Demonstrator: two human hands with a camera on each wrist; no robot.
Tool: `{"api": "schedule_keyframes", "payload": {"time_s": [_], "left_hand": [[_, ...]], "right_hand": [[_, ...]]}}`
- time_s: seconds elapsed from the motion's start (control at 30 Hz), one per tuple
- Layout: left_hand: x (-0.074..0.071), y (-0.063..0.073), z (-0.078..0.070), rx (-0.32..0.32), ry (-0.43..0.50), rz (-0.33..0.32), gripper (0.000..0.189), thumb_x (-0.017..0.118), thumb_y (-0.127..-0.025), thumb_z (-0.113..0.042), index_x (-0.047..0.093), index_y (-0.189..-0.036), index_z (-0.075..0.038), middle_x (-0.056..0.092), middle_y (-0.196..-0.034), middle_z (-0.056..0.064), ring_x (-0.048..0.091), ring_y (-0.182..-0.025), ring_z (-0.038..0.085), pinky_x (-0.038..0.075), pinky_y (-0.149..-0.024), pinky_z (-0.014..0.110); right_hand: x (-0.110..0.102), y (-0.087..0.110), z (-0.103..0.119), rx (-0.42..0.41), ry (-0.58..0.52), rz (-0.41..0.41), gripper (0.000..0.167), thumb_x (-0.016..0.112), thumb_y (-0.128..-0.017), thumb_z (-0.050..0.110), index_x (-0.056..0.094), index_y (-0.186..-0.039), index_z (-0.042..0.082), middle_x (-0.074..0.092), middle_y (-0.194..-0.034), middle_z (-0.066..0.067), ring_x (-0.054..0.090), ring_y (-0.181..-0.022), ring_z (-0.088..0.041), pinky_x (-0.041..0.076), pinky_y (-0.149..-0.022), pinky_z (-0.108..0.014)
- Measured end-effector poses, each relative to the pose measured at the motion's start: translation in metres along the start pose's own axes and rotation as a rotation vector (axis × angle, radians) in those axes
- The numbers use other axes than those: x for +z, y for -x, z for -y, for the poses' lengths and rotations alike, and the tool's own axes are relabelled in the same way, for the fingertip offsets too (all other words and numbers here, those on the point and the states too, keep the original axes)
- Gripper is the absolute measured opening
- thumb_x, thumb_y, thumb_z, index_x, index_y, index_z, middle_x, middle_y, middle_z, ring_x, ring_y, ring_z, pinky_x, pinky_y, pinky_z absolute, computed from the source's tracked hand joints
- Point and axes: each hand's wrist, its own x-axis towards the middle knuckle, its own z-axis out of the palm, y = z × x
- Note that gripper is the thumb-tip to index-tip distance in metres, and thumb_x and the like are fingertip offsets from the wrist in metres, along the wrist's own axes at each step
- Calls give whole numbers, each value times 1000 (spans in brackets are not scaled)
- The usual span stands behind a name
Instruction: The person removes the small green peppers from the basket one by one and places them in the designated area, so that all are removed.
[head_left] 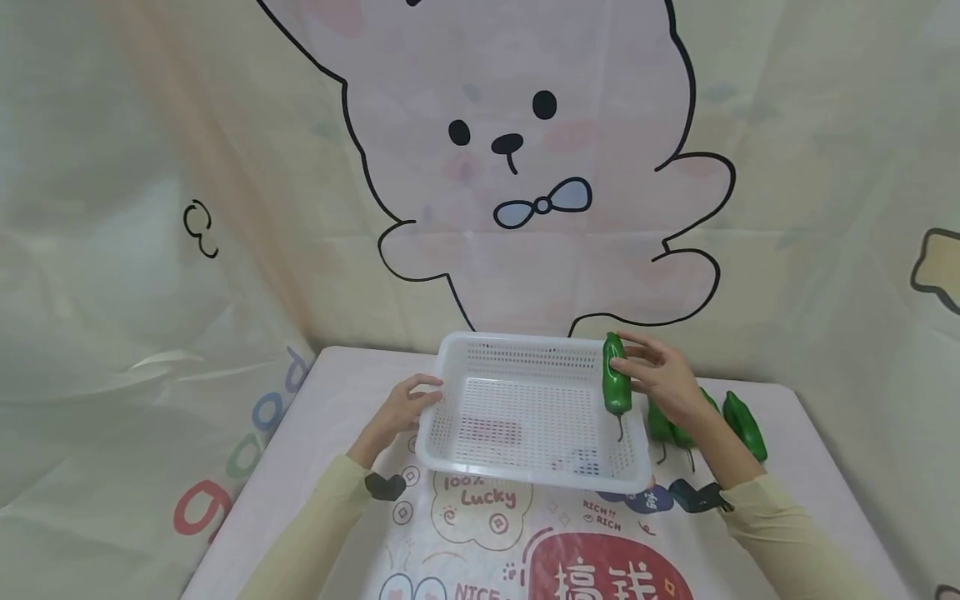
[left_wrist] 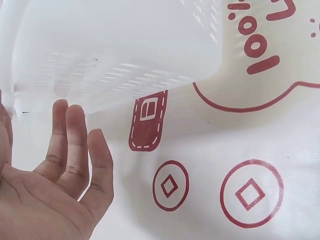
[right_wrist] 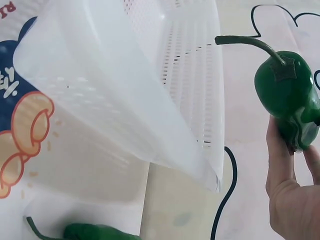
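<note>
A white plastic basket with slotted walls sits before me. My left hand grips its left rim; in the left wrist view, loosely bent fingers show under the rim against the outer wall. Over the basket's right end, my right hand pinches a green pepper, its stem hanging downward. The right wrist view shows that pepper held between fingertips, apart from the basket wall. More green peppers lie right of the basket, some partly hidden behind my right hand and wrist.
The table has a white cover printed with red lettering and drawings. Behind it hangs a cloth with a cartoon bear, and similar cloth lines both sides. One pepper lies low in the right wrist view, close to the basket.
</note>
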Motion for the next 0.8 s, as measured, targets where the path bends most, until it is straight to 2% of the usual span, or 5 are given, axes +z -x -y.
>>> {"api": "schedule_keyframes", "payload": {"time_s": [0.43, 0.8], "left_hand": [[-1, -1, 1, 1, 8, 10, 32, 67, -101, -26, 61, -130, -13, 69, -119, 14, 69, -102, 32, 59, -85, 53], [0, -1, 2, 2, 7, 6, 32, 66, -101, -25, 60, -130, -12, 68, -121, 17, 68, -104, 35, 59, -84, 52]], "right_hand": [[-17, 17, -5, -18, 20, -42, 63, 73, -97, 18, 45, -152, 7, 47, -137, -24, 65, -107, -11, 58, -85, -27], [-46, 37, -17, -19, 139, -111, 61, 72, -98, 24, 47, -152, 12, 49, -134, -22, 66, -103, -10, 58, -82, -24]]}}
